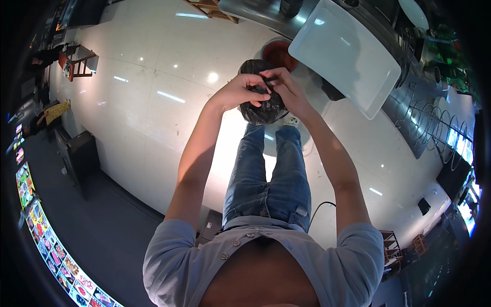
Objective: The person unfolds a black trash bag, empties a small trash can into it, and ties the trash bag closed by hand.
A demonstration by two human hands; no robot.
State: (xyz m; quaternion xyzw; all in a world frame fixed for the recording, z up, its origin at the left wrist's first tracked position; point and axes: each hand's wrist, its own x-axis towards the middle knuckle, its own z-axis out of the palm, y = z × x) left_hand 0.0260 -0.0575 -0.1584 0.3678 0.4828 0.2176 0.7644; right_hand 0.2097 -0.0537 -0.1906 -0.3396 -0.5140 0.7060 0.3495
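Observation:
A round, full-looking black plastic bag (263, 113) is held up in front of the body, above the shoes. My left hand (241, 92) is at its top, fingers bent and pinching the gathered plastic. Close beside it, my right hand (286, 88) grips the same gathered part from the other side, with fingers curled. The two hands nearly touch at the top of the bag. What the bag contains is hidden.
Behind the bag stands a red bucket (280, 53). A large white tray (348, 56) lies on a steel counter (263, 15) at the upper right. Wire coils (434, 125) are farther right. A wooden chair (76, 64) and a dark box (79, 158) are at left.

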